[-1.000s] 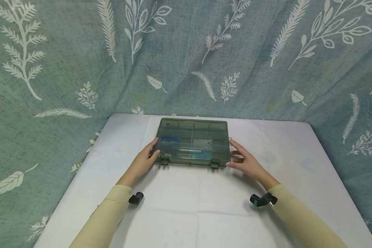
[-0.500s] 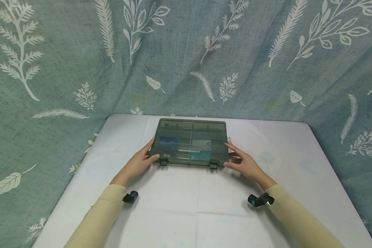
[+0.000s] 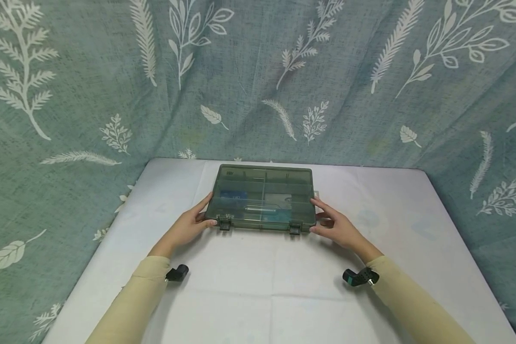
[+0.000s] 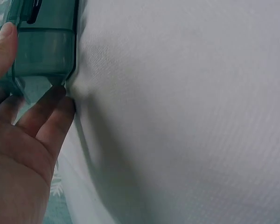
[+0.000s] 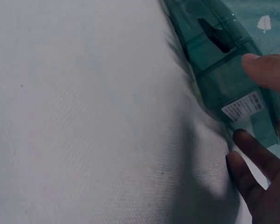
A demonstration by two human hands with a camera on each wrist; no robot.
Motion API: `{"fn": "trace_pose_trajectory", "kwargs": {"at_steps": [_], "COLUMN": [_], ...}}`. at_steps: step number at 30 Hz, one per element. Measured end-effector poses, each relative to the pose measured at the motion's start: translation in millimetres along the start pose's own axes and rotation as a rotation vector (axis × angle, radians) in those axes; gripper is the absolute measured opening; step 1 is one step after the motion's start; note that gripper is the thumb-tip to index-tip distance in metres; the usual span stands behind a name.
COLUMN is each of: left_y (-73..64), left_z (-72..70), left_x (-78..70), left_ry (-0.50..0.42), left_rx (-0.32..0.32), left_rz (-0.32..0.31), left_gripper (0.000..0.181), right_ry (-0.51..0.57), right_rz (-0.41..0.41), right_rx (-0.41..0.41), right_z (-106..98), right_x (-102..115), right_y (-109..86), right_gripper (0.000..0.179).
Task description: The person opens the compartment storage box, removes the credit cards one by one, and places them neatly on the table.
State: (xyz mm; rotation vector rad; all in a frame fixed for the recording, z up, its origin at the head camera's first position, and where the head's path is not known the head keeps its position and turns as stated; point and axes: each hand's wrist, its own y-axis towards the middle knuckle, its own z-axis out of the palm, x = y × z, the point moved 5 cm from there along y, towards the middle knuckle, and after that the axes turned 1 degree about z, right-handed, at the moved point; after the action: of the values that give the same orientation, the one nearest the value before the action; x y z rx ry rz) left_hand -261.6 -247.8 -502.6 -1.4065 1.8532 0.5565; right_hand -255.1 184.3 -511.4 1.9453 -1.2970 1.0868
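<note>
A flat, dark green see-through compartment case [image 3: 290,210] lies on the white-covered table in the head view, its lid down. Two latches line its front edge, the left latch [image 3: 225,225] and the right latch [image 3: 295,230]. My left hand [image 3: 185,232] holds its left end, thumb at the front corner and fingers along the side. At the opposite end my right hand [image 3: 341,229] grips the case, thumb at the front right corner. The right wrist view shows a white printed label [image 5: 242,106] on the case wall. Through the lid, a blue item [image 3: 233,195] and a pale item [image 3: 278,199] show.
The white tablecloth [image 3: 271,306] covers the tabletop. A leaf-patterned green curtain [image 3: 249,86] hangs behind the table and along both sides. A small whitish piece [image 3: 316,194] shows just past the case's right edge. Black wrist cameras sit on both forearms.
My left hand has slid outward and down, its thumb moving from the lid's corner to the front corner. My right fingers have drawn in slightly on the right side. The case stays put.
</note>
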Motion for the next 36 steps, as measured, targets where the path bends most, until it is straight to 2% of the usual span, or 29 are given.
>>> {"fn": "trace_pose_trajectory", "kwargs": {"at_steps": [5, 13, 18, 26, 31, 36], "left_y": [-0.5, -1.9, -5.5, -9.0, -10.7, -13.1], "left_z": [0.9, 2.3, 2.3, 0.9, -2.9, -6.8], "left_x": [-3.4, -2.2, -3.6, -7.3, -10.6, -15.1], "left_ry": [-0.005, 0.016, 0.019, 0.052, 0.086, 0.104], "left_rx": [-0.014, -0.049, -0.073, -0.086, -0.108, -0.133], "left_rz": [0.013, -0.005, 0.01, 0.026, 0.019, 0.025], "left_gripper": [0.087, 0.086, 0.085, 0.084, 0.083, 0.082], "right_ry": [-0.001, -0.067, -0.096, -0.073, -0.043, 0.003], "right_rz": [-0.013, -0.036, -0.033, -0.06, -0.075, -0.096], "right_rx": [0.011, -0.037, -0.052, -0.068, -0.086, -0.119], "right_z": [0, -1, -1, -5, -9, -15], "right_x": [2, 2, 3, 11, 17, 23], "right_y": [-1.1, -1.9, -4.8, -9.3, -8.8, -9.4], "right_gripper": [0.083, 0.083, 0.082, 0.078, 0.07, 0.05]}}
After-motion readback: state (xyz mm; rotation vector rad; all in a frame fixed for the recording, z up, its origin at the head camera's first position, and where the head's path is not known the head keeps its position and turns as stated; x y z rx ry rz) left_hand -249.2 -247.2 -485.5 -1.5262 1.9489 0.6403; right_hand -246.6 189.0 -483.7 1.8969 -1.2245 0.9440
